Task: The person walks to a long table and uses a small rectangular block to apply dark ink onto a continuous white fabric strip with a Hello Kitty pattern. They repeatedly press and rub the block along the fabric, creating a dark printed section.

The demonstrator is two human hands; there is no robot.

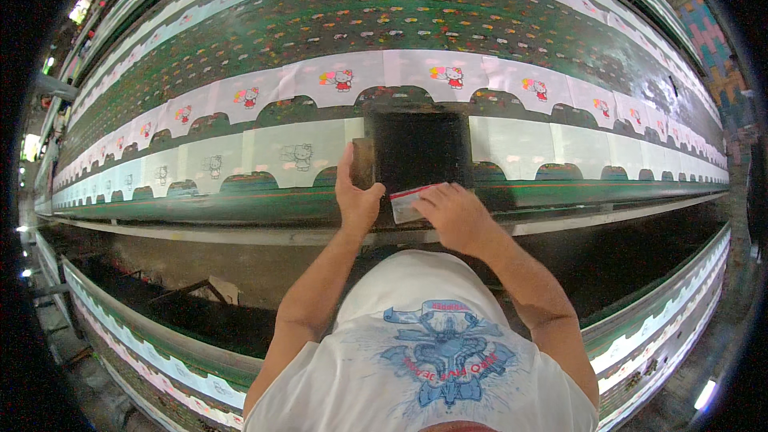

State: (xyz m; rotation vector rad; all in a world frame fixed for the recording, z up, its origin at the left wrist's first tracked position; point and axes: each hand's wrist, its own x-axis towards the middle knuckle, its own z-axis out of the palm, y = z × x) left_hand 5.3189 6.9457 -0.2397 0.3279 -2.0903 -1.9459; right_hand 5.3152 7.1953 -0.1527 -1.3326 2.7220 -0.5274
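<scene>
A dark rectangular printing screen point(420, 144) lies over the near row of pale cut fabric pieces point(268, 152). My left hand point(358, 202) is at the left side of its frame, the thumb toward the lower corner and fingers along the brownish edge; it grips that side. In my right hand point(460, 216), just below the screen's near edge, is a flat, pale squeegee point(406, 206) with a red strip along its top. The pieces left of the screen bear black outlines of a cartoon cat point(302, 156). Those to the right point(512, 144) look plain.
The long green printing table point(200, 200) runs across in front of me. Beyond lies a row of pieces with a coloured cat print point(344, 80), then a paint-speckled green stretch point(336, 24). More tables with fabric rows point(152, 352) stand behind me on both sides.
</scene>
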